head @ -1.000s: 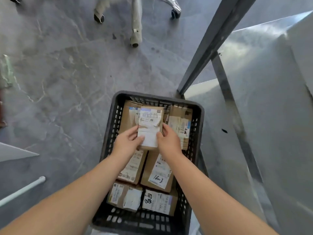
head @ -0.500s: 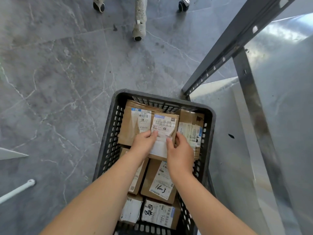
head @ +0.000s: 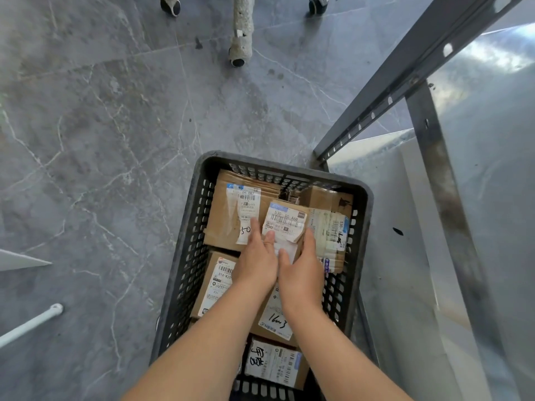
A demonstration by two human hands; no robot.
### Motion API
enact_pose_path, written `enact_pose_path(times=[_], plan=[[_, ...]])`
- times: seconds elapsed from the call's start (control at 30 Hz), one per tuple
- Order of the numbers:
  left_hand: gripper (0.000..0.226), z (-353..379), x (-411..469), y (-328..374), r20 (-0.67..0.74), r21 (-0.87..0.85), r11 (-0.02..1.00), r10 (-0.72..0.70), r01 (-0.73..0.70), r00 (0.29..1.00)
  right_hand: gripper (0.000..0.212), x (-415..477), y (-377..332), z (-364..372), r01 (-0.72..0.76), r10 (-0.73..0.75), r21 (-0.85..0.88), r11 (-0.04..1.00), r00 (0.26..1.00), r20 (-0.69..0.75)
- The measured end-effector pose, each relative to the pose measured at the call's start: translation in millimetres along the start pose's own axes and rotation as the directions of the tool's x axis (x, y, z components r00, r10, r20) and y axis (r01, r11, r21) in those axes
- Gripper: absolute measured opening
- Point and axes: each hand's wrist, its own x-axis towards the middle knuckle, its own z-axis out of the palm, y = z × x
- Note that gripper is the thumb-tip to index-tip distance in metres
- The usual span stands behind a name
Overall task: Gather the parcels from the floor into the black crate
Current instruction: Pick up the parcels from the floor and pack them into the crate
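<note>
A black slotted crate (head: 185, 264) stands on the grey floor, filled with several brown cardboard parcels bearing white labels. A small labelled parcel (head: 285, 219) lies on top of the others near the crate's far end. My left hand (head: 257, 263) rests on its near left side with fingers laid over it. From the right, my right hand (head: 302, 273) grips its near edge. A bigger parcel (head: 231, 209) sits to its left and another (head: 330, 227) to its right. My forearms hide parts of the nearer parcels.
A grey metal shelf frame (head: 405, 79) with shiny panels stands right of the crate, close to its corner. Chair castors (head: 238, 57) sit on the floor at the top. A white rod (head: 31, 325) lies at the left.
Both hands have lowered the small parcel onto the parcels at the far end of the crate. The hands have drawn closer together at its near edge.
</note>
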Motion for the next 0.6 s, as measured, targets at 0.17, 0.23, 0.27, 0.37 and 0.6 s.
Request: enact_pose_path(times=[0.17,0.23,0.27,0.37,0.6], plan=[[0.042,-12,4,6,-0.015,-0.053,0.998,0.022,-0.023,1.0,0.066,-5,1,4,-0.01,0.013,0.058,0.998,0.999,-0.039],[0.028,-19,-2,5,0.016,-0.157,0.987,0.041,-0.038,0.999,0.059,-8,6,-2,-0.013,0.017,0.055,0.998,0.998,-0.067],[0.026,-24,-5,2,0.023,-0.159,0.986,0.057,-0.053,0.998,0.056,-9,8,-5,-0.017,0.021,0.056,0.998,0.997,-0.072],[0.026,-31,-5,-1,-0.028,-0.161,0.981,0.103,-0.106,0.994,0.049,-11,10,-9,-0.001,0.01,0.145,0.989,0.998,-0.063],[0.031,-23,16,35,-0.156,-0.158,0.979,0.104,-0.129,0.982,0.044,34,-9,-10,0.056,-0.054,0.053,0.997,0.998,-0.037]])
